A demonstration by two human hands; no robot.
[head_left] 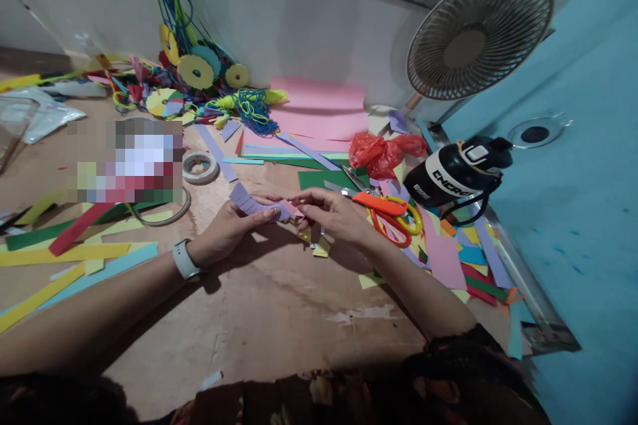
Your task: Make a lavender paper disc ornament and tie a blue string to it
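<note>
Both my hands meet over the middle of the brown table (279, 305). My left hand (226, 229), with a white watch on its wrist, pinches a folded lilac paper strip (249, 202). My right hand (336, 212) grips the other end of that strip, where a small pink piece (292, 208) shows between the fingertips. Small yellow paper scraps (319, 247) lie just under my right hand. Scissors (393, 212) with orange and yellow handles lie right beside my right hand.
A tape roll (200, 167) lies behind my left hand. Pink paper sheets (319, 116), yellow paper discs on blue cords (197, 71), a red plastic bag (381, 153), a tipped black bottle (458, 172) and a fan (478, 33) stand further back. Coloured strips (74, 255) litter the left.
</note>
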